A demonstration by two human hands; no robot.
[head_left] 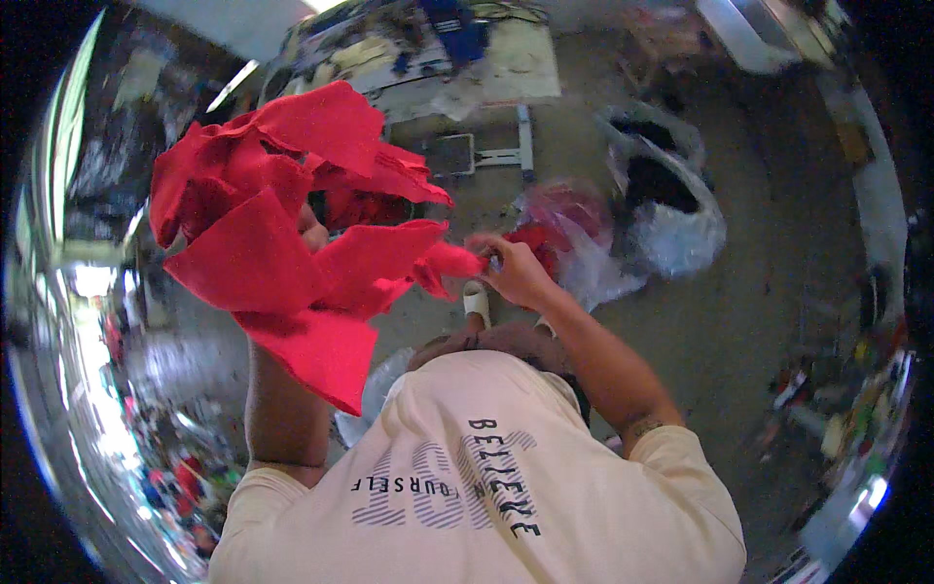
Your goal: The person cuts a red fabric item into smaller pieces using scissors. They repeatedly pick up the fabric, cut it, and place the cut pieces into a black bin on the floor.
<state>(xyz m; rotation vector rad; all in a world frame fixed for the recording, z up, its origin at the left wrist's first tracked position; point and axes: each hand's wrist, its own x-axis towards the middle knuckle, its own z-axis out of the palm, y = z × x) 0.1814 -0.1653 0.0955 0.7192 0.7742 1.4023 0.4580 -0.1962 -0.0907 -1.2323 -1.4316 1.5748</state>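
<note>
A large bunch of red cut fabric pieces (258, 243) hangs in front of me at the left, with loose flaps spreading out and down. My left hand (312, 232) is mostly buried in the bunch; only a few fingers show, closed on the cloth. A narrow twisted end of the red fabric stretches to the right. There my right hand (518, 273) pinches it between curled fingers. Most of my left forearm is covered by the hanging cloth.
Beyond my right hand, a clear plastic bag (595, 263) with red material lies on the floor. Farther right stands another clear bag (681, 229) with black contents. A metal frame (525, 146) and a cluttered table (520, 63) are ahead. Mixed piles line both sides.
</note>
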